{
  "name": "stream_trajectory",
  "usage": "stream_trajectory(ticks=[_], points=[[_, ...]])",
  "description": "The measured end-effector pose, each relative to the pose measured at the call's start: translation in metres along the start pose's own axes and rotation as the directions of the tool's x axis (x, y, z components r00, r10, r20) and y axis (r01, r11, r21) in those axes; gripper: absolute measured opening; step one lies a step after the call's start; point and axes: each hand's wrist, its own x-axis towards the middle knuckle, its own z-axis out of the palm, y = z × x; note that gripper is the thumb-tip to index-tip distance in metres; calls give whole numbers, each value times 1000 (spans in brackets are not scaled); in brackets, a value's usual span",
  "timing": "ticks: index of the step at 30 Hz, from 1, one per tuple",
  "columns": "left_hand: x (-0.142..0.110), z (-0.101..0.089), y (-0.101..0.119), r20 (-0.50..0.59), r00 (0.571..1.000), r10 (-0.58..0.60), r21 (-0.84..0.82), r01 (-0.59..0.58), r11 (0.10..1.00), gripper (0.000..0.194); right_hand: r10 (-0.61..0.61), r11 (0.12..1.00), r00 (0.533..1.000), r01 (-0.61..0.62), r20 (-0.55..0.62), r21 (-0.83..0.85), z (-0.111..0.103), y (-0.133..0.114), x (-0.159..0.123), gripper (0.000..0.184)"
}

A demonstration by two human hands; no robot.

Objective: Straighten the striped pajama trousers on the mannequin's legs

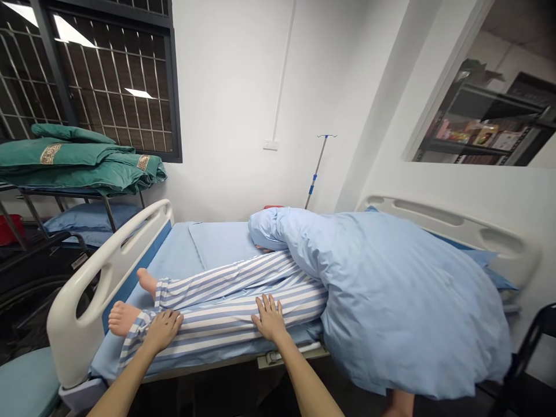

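Head view: both my hands are on the near leg of the figure lying in bed, palms down. Left hand (pixel 164 331) rests low on the shin, just above the ankle, fingers extended over the cloth, not closed round the leg. Right hand (pixel 270 318) sits farther up, about knee level, fingers spread apart, nothing clamped. Two contact points well apart on one limb; I'd read that as spreading the support along its length rather than pinching one spot.

Striped trousers (pixel 234 321) cover both legs, which lie side by side on the bed sheet (pixel 174 255), bare feet (pixel 124 318) toward the footboard (pixel 78 313). Cloth is loose and wrinkled, so a flat palm probably feels the leg better than fingertips would.

Blue quilt (pixel 391 289) is bunched over the upper body at the headboard (pixel 456 229) end and spills past the near edge. That leaves the legs uncovered and within my reach, but hides the torso. Skin-toned part (pixel 398 402) pokes out below it; can't tell whose.

IV pole (pixel 316 174) stands on the far side, clear of my arms. Green bedding (pixel 73 159) is stacked on a rack by the window, presumably spare.
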Motion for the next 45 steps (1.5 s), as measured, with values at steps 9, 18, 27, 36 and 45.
stream_trajectory(ticks=[9, 18, 27, 36, 45], points=[[-6, -3, 14, 28, 989, -142, -41, 143, 989, 47, 4, 1000, 1000, -5, 31, 22, 5, 2, 6, 65], [0, -3, 16, 70, 972, -223, -46, 227, 973, 70, 13, 1000, 998, -14, 58, 26, 6, 1, 10, 68], [5, -5, 16, 154, 953, -263, -63, 275, 959, 74, 14, 1000, 998, -14, 59, 3, 6, -1, 9, 68], [10, -4, 14, 218, 938, -269, -76, 292, 954, 76, 13, 1000, 999, -14, 30, 20, 10, 0, 9, 70], [11, -1, 14, 225, 936, -270, -69, 291, 954, 80, 11, 1000, 998, -11, 66, -4, 13, 2, 12, 71]])
